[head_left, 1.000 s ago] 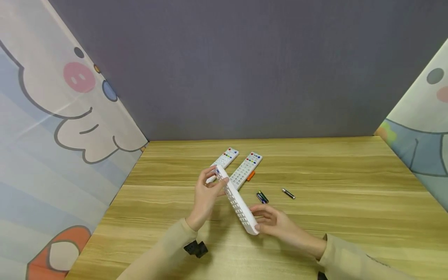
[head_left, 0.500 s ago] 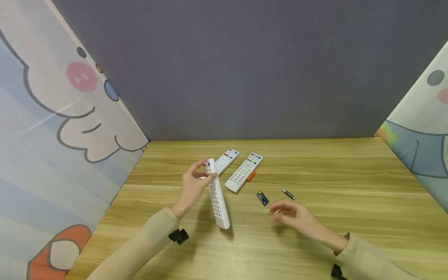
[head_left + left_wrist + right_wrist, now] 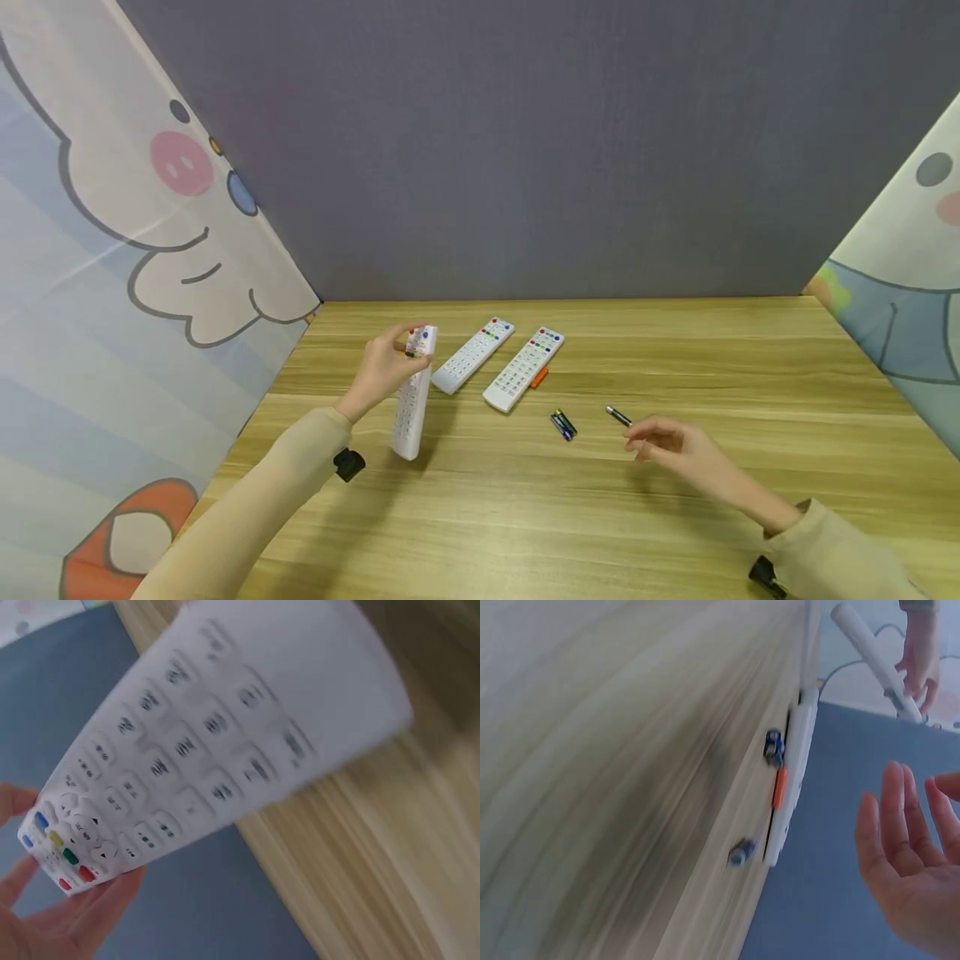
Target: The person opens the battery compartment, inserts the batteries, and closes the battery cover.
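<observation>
My left hand (image 3: 382,367) grips a white remote control (image 3: 412,404) by its upper end, between thumb and fingers. The remote is tilted, its lower end toward me, its buttons (image 3: 187,746) showing in the left wrist view. Two more white remotes lie on the table to its right: a nearer one (image 3: 472,356) and another one (image 3: 523,369). My right hand (image 3: 682,454) holds nothing; its fingers are loosely bent in the air. Close by its fingertips lies a single dark battery (image 3: 618,416). A pair of batteries (image 3: 563,424) lies to the left of that.
An orange battery-like piece (image 3: 539,378) lies against the right side of the right-hand remote. The wooden table (image 3: 712,358) ends at a grey panel (image 3: 555,167) at the back. Cartoon-printed sheets (image 3: 97,275) stand at both sides.
My right hand has let go of the remote and moved right, toward the single battery. My left hand has carried the remote leftward, and it now stands more upright in view.
</observation>
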`<action>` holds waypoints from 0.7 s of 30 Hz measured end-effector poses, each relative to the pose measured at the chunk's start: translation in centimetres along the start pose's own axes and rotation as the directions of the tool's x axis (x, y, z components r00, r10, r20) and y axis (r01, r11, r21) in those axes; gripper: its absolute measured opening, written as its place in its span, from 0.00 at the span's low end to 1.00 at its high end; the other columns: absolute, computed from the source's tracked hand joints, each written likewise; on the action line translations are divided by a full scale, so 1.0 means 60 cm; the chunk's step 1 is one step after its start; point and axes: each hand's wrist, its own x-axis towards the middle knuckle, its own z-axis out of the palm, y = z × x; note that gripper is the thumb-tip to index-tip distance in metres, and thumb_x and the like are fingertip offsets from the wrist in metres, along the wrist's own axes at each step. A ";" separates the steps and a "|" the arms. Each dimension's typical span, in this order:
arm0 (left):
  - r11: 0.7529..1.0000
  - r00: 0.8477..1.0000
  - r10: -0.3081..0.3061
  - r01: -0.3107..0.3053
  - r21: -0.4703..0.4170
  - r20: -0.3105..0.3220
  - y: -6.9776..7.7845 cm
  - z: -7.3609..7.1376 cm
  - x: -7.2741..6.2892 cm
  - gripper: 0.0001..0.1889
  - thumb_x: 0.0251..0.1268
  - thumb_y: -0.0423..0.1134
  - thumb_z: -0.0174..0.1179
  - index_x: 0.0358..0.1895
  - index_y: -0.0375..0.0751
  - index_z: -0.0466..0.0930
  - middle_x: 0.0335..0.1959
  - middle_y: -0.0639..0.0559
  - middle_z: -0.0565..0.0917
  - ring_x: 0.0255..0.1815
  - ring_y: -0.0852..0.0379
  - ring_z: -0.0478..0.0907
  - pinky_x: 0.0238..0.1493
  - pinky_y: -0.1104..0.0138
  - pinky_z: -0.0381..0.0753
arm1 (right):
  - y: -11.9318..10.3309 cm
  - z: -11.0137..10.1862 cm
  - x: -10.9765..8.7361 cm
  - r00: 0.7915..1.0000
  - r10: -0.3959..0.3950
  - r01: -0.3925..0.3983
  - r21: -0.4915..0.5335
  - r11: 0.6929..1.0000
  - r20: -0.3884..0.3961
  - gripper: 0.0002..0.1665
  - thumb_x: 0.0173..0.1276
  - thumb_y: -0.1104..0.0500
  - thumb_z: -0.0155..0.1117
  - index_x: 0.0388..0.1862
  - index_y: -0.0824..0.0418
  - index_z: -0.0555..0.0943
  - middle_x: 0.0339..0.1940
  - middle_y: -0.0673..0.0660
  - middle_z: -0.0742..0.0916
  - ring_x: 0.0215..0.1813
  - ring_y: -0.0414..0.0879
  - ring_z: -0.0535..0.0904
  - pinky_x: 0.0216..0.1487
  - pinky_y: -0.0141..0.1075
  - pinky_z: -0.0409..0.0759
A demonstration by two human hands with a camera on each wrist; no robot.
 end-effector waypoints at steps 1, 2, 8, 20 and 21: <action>1.000 1.000 0.014 -0.014 0.022 0.007 -0.004 -0.004 0.004 0.26 0.48 0.32 0.63 0.55 0.39 0.70 0.45 0.35 0.76 0.34 0.45 0.77 0.19 0.69 0.78 | 0.001 -0.004 -0.002 1.000 0.009 -0.009 -0.011 1.000 0.000 0.13 0.62 0.74 0.49 0.44 0.67 0.75 0.37 0.45 0.82 0.34 0.40 0.79 0.32 0.35 0.82; 0.999 1.000 0.027 -0.028 0.040 0.015 -0.008 -0.008 0.007 0.26 0.48 0.32 0.63 0.55 0.39 0.70 0.45 0.35 0.76 0.33 0.46 0.77 0.19 0.70 0.78 | 0.002 -0.008 -0.004 1.000 0.022 -0.022 -0.025 0.999 -0.005 0.12 0.62 0.74 0.49 0.44 0.68 0.75 0.36 0.47 0.82 0.34 0.40 0.79 0.32 0.35 0.82; 0.989 0.994 0.053 -0.065 0.131 0.096 -0.033 -0.025 0.023 0.25 0.50 0.32 0.62 0.55 0.41 0.70 0.38 0.37 0.78 0.18 0.55 0.71 0.13 0.71 0.73 | 0.005 -0.024 -0.013 0.995 0.088 -0.095 -0.150 0.984 -0.052 0.09 0.62 0.71 0.52 0.41 0.73 0.75 0.34 0.46 0.83 0.32 0.41 0.79 0.31 0.35 0.82; 0.936 0.973 0.025 -0.103 0.337 0.227 -0.077 -0.038 0.050 0.25 0.50 0.33 0.62 0.55 0.37 0.70 0.48 0.38 0.75 0.15 0.60 0.62 0.16 0.70 0.66 | 0.014 -0.042 -0.026 0.993 0.081 -0.098 -0.232 0.968 -0.080 0.09 0.62 0.71 0.53 0.42 0.70 0.75 0.35 0.52 0.83 0.33 0.40 0.80 0.30 0.35 0.82; 0.932 0.971 0.020 -0.104 0.346 0.238 -0.080 -0.039 0.051 0.25 0.50 0.32 0.61 0.55 0.37 0.70 0.50 0.37 0.74 0.15 0.59 0.62 0.17 0.70 0.65 | 0.014 -0.044 -0.027 0.992 0.094 -0.110 -0.229 0.967 -0.083 0.09 0.62 0.70 0.53 0.42 0.70 0.75 0.35 0.51 0.83 0.33 0.40 0.80 0.30 0.35 0.82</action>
